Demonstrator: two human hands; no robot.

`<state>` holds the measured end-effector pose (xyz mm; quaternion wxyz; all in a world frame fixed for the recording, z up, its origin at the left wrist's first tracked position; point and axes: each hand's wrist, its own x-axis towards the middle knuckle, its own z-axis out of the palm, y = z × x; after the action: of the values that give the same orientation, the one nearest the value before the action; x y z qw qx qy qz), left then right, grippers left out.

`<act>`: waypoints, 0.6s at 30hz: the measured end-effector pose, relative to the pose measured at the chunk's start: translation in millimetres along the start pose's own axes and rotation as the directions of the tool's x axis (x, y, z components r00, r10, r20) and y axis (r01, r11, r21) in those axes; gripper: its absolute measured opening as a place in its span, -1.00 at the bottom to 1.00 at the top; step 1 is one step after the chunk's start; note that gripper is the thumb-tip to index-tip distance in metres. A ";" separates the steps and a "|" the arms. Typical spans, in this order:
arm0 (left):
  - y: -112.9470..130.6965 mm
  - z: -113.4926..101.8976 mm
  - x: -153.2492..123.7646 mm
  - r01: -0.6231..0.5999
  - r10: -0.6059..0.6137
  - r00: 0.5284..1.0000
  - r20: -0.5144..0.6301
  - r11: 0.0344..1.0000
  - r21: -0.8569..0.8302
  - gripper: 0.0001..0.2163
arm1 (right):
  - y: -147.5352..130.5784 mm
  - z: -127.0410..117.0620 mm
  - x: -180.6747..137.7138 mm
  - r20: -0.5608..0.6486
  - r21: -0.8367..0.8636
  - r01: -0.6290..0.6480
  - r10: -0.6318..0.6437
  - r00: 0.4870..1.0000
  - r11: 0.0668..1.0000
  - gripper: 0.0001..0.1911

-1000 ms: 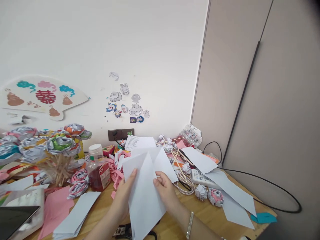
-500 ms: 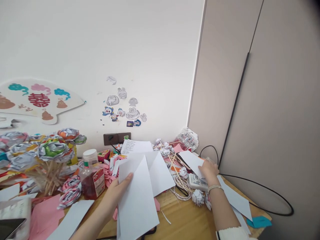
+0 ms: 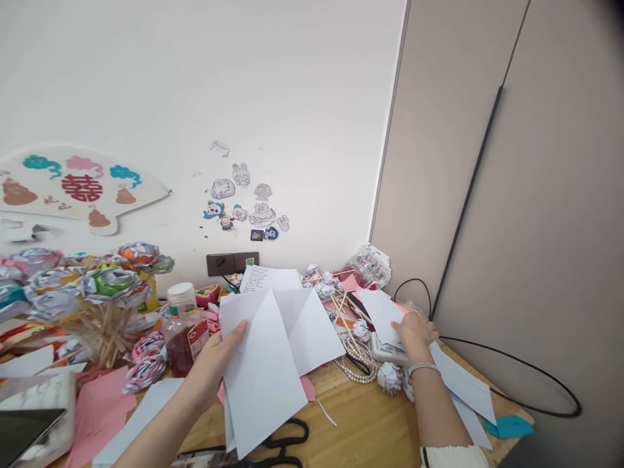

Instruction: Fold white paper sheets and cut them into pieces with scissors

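Observation:
My left hand is closed on several white paper sheets, thumb on top and fingers hidden beneath. The sheets fan out, their corners pointing up over the wooden table. At the right, my right hand grips the edge of another white paper piece; some of its fingers are hidden. Below that piece lie a white box-like object, a string of pearl beads and a crumpled white paper flower. Black-handled scissors lie partly under the held sheets.
Paper flowers on sticks crowd the left, near a bottle of red liquid. White paper strips and a teal piece lie at the table's right edge. A black cable loops beside the cabinet. A handwritten sheet stands behind.
The view has shifted slightly, and more of the scissors shows below the sheets. My left hand has moved a little left and up with its sheets. My right hand keeps its grip.

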<state>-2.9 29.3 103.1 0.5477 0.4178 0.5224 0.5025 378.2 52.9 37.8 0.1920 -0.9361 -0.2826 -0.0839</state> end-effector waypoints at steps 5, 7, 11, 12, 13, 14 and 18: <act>6.2 -2.0 -1.6 0.019 -0.019 1.000 0.020 1.000 -0.012 -0.80 | -1.5 -4.2 -6.4 -0.059 -0.005 0.035 -0.035 0.998 0.999 -0.62; 7.4 -2.7 -1.6 0.018 -0.018 1.000 0.019 1.000 -0.005 -0.77 | -2.7 -6.4 -10.2 -0.092 -0.012 0.074 -0.075 0.993 0.997 -0.70; 8.5 -3.6 -2.3 0.014 -0.014 1.000 0.009 1.000 0.005 -0.73 | -3.7 -9.3 -14.8 -0.137 -0.018 0.167 -0.168 0.976 0.986 -0.74; 8.6 -3.9 -2.5 0.015 -0.015 1.000 0.019 1.000 0.006 -0.72 | -3.4 -10.0 -14.8 -0.137 -0.015 0.188 -0.189 0.972 0.982 -0.74; 8.6 -4.3 -2.6 0.014 -0.014 0.999 0.031 1.000 0.007 -0.70 | -2.9 -10.6 -14.4 -0.135 -0.011 0.208 -0.208 0.969 0.978 -0.73; 8.5 -4.7 -2.8 0.012 -0.012 0.999 0.042 1.000 0.009 -0.69 | -2.3 -11.1 -13.6 -0.132 -0.008 0.226 -0.225 0.965 0.974 -0.73; 7.8 -6.7 -2.2 0.004 -0.005 0.998 0.056 1.000 0.009 -0.63 | -1.9 -12.0 -11.9 -0.111 -0.007 0.326 -0.325 0.939 0.945 -0.71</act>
<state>-10.4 27.8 110.4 0.5615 0.4331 0.5101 0.4867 366.7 43.6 46.2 0.1960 -0.8693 -0.4228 -0.1646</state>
